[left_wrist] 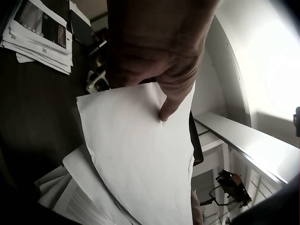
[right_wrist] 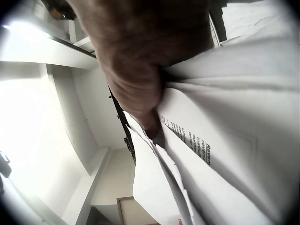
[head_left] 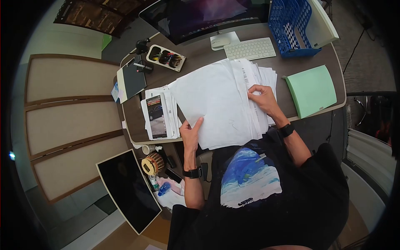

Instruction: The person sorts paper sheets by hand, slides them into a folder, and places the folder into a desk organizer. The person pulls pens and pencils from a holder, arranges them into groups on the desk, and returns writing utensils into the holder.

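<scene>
A loose stack of white papers is held up in front of the person's chest, with a small pencil-like scribble on the top sheet. The left hand grips its left edge, thumb pressed flat on the top sheet and the other fingers hidden underneath. At the right side, the right hand pinches the edges of some sheets between thumb and fingers. In the right wrist view, printed text shows on a sheet beside the right thumb, and the sheets there are parted.
Left of the stack lies another paper pile with a dark printed picture on top. A green folder lies at the right. Behind are a keyboard, a blue file rack, a pen tray and a monitor.
</scene>
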Motion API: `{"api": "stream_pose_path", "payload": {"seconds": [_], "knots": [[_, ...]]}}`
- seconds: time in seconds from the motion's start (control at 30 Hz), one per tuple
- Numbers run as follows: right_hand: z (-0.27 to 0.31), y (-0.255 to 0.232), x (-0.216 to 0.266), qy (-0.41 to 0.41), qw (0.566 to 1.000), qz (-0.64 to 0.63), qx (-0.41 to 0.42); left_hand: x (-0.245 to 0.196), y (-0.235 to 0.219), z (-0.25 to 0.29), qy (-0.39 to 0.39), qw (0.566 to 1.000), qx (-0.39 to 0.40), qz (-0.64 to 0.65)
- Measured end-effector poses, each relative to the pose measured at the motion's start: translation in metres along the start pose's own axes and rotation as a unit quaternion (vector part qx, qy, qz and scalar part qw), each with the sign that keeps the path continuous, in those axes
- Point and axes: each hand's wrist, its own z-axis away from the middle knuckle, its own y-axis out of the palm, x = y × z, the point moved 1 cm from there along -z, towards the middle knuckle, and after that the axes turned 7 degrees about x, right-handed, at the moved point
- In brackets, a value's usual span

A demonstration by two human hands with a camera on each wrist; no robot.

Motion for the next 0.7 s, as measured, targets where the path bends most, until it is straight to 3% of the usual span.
{"api": "stream_pose_path", "payload": {"seconds": [0.3, 0.37, 0.4, 0.47, 0.57, 0.7], "knots": [[0.0, -0.001, 0.006, 0.024, 0.999, -0.044, 0.012, 0.002, -0.003, 0.0, 0.007, 1.0, -0.007, -0.022], [-0.003, -0.007, 0.0, -0.052, 0.998, 0.035, 0.007, 0.004, -0.013, -0.003, 0.011, 0.998, -0.059, -0.028], [0.0, -0.012, 0.001, -0.05, 0.998, 0.034, 0.007, 0.014, -0.024, -0.006, 0.009, 0.998, -0.058, -0.028], [0.008, -0.031, 0.0, -0.064, 0.985, 0.154, -0.034, 0.032, -0.055, -0.013, 0.055, 0.984, -0.12, -0.12], [0.027, -0.064, -0.002, -0.11, 0.949, 0.281, -0.084, 0.05, -0.099, -0.013, 0.028, 0.974, -0.155, -0.163], [0.053, -0.099, 0.015, -0.12, 0.926, 0.325, -0.153, 0.047, -0.105, -0.017, -0.009, 0.987, -0.153, -0.052]]}}
